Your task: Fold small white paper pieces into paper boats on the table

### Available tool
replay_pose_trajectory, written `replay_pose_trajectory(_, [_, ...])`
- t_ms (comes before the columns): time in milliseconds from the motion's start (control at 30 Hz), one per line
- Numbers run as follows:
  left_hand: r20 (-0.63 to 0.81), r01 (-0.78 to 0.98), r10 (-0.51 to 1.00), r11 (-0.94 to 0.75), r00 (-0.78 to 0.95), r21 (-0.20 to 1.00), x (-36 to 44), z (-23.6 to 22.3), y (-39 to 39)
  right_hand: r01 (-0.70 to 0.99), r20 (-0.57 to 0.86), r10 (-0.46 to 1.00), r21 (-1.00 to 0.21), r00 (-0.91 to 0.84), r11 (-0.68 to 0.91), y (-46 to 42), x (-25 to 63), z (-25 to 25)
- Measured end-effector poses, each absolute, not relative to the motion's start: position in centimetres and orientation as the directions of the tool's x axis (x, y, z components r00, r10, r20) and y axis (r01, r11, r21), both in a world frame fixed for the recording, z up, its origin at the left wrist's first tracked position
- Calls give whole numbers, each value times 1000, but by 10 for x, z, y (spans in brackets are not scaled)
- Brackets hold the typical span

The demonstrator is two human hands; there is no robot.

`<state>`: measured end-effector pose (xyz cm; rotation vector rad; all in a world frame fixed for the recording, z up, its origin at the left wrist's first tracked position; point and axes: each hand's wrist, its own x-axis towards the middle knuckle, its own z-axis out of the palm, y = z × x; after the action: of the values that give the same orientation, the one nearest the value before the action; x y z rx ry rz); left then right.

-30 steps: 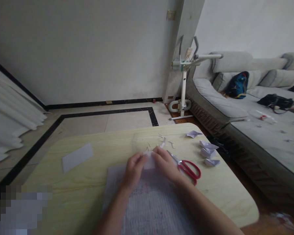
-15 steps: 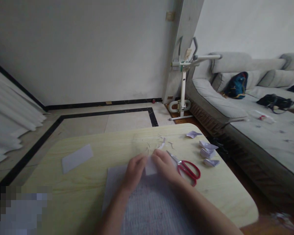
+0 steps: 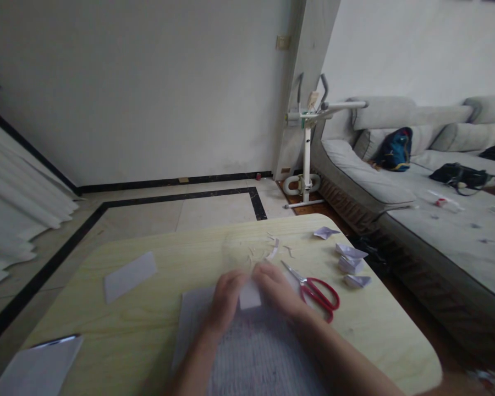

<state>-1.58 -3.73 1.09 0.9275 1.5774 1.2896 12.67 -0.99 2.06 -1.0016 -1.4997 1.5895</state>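
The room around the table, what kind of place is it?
Probably a living room in someone's home. You can see a long grey sofa, a white curtain and what looks like an exercise machine.

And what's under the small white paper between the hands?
Around the near edge of the small white paper, a large marked sheet shows on the table. What lies directly beneath is covered and can't be seen.
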Motion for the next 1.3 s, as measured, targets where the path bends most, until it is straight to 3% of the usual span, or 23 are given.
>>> replay_pose_trajectory(167, [-144,-12,916,151,-374,988,-15,20,-36,-36,-58,877,-996,-476,-85,-11,129,24])
replay_pose_trajectory(367, [-57,8,970,60,-238,998,-14,21,-34,-113,-113,870,-976,-480,-189,-10,128,24])
replay_pose_trajectory(667, [-28,9,964,32,-264,999,-14,17,-30,4,-41,888,-999,-457,-44,-7,130,27])
replay_pose_trajectory(933, [-119,-138,958,85,-261,987,-17,24,-29,13,-92,902,-995,-422,-95,-7,128,30])
replay_pose_trajectory(1300, [-68,11,981,71,-181,997,-13,22,-33,46,9,929,-999,-371,28,-4,130,20])
